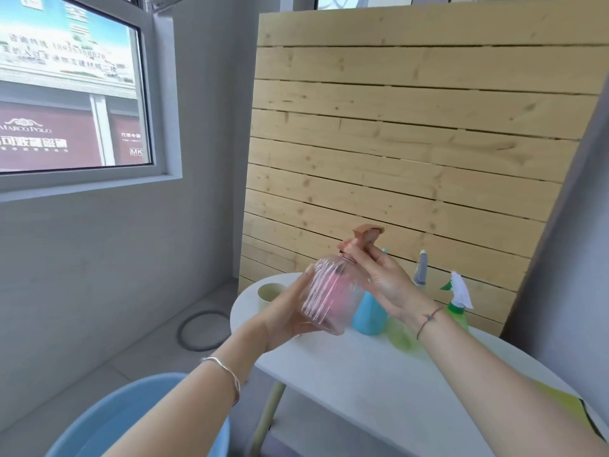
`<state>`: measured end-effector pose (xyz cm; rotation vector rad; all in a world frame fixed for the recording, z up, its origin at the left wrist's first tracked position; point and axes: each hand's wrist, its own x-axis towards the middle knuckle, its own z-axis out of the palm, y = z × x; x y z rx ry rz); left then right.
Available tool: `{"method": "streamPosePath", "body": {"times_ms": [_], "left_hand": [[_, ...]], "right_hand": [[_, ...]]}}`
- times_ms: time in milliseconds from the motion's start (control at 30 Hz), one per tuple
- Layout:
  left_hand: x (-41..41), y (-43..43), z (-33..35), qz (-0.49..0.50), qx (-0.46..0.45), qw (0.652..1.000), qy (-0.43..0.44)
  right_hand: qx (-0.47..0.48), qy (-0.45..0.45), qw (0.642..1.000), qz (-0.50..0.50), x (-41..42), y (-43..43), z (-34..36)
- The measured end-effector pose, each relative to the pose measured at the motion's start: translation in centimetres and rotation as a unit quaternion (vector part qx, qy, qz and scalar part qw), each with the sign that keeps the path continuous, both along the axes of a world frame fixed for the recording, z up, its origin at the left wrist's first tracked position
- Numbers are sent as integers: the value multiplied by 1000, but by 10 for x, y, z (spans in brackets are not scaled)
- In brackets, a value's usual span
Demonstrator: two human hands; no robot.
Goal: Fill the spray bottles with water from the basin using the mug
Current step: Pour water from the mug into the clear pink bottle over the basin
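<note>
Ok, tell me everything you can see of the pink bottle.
The pink bottle is clear, ribbed, pink-tinted plastic by its look, round-bodied, with a copper-pink spray head on its neck. It is held above the table, tilted with its top to the right. The left hand cups its body and base; the right hand grips its neck under the head. Its fill cannot be told.

The white desk (379,384) is holding a pale mug (268,291) on its far left, and a blue bottle (364,315), grey bottle (420,273) and green spray bottle (456,311) are standing further right.
</note>
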<state>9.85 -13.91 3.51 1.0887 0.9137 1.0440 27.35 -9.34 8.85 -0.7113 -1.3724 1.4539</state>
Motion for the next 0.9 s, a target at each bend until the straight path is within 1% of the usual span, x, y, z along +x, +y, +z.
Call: {"method": "streamPosePath", "body": {"times_ms": [100,200,233,333,400,433,500,567,633,733,800,833,900], "left_hand": [[13,3,-4,22,6,1000,-20],[20,7,-10,62,17,998,-16],[22,8,-12,52,7,998,-19],[28,5,-9,2,-66,997,-28],[32,5,-9,-12,-83,996,-8],[35,4,-7,-17,-72,997,-1],[38,6,-6,-17,-20,1000,8],[34,6,-4,15,21,1000,18],[27,9,-6,40,46,997,44],[22,8,-7,8,32,996,78],[24,4,-7,-14,23,992,119],[26,2,-6,-12,34,990,139],[32,-2,-4,35,89,979,179]], "right_hand": [[3,3,999,-45,9,-5,-2],[7,-9,998,-66,19,-6,-1],[5,-6,998,-66,21,-5,-1],[-12,15,998,-61,25,-4,-1],[-14,7,998,-57,24,-6,-2],[-11,4,998,-58,22,-6,-3],[-7,20,997,-71,18,-6,-4],[-3,36,996,-84,15,-4,-5],[-4,38,996,-76,14,-4,-5],[-23,43,997,-56,13,-3,-5],[-37,55,997,-50,12,-3,-8],[-39,61,996,-48,11,-3,-9],[-34,57,997,-50,6,-4,-13]]}}
